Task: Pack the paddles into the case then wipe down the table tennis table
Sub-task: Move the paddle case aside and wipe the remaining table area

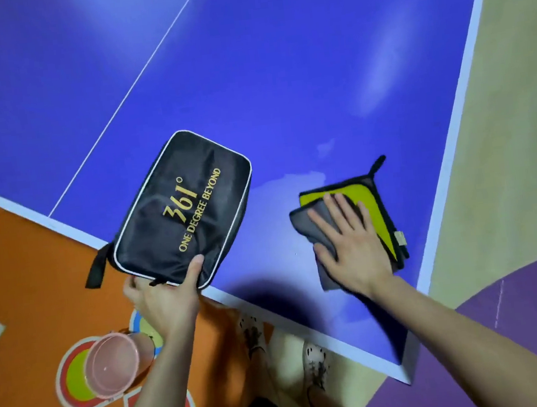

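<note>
Nearest the lens, 2 bare forearms reach out from the bottom edge, with feet in patterned slippers (313,361) between them on the floor. Far left, a pink basin (111,362) stands on the orange floor, just beside the left forearm. Next comes the left hand (163,300), thumb on top and fingers (130,285) curled under, grasping the near edge of the black case (184,205). The case lies flat on the blue tabletop (279,69), its near corner and strap (96,267) overhanging the white border. No paddle shows, and whether any are inside cannot be told. The case looks like soft, light fabric that would sag if lifted by 1 corner, so that near edge or the strap seems the sensible hold. A pale wet patch (291,181) lies between case and cloth. Further right, the right hand (351,247) lies flat, fingers (340,209) straight and spread, pressing the folded grey-and-yellow cloth (376,205) onto the tabletop near the right border. The cloth looks limp and soft, so it probably slides best under a flat palm rather than a pinch.
</note>
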